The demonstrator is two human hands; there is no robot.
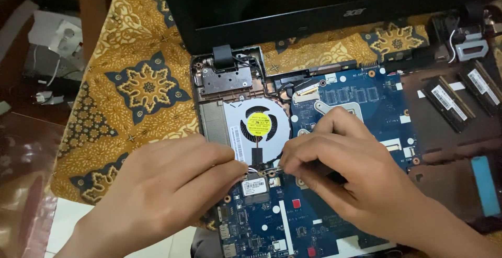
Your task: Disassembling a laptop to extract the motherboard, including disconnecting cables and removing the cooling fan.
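- My left hand [172, 184] comes in from lower left, fingers pinched narrow on thin wires [254, 170] at the fan's lower edge.
- My right hand [334, 164] comes in from lower right, fingertips closed on a small connector [272, 171] just right of the wires; whether it also holds a thin tool, cannot tell.
- Wires run short, roughly left-right, between my two sets of fingertips, touching both.
- Fan [260, 124], round, yellow label at centre, sits just above my fingertips; its black lead drops straight down toward the wires.
- Board [361, 93], blue, lies flat, long axis running left-right, continuing down under my hands.
- Small card [254, 187] with white sticker just below the wires, on the board.
- Hinge [224, 59] at the fan's upper left; screen [293, 1] lies open behind, top of view.
- Two memory sticks [449, 101] lie well apart to the right, tilted diagonally.
- Patterned cloth [141, 90] under everything.
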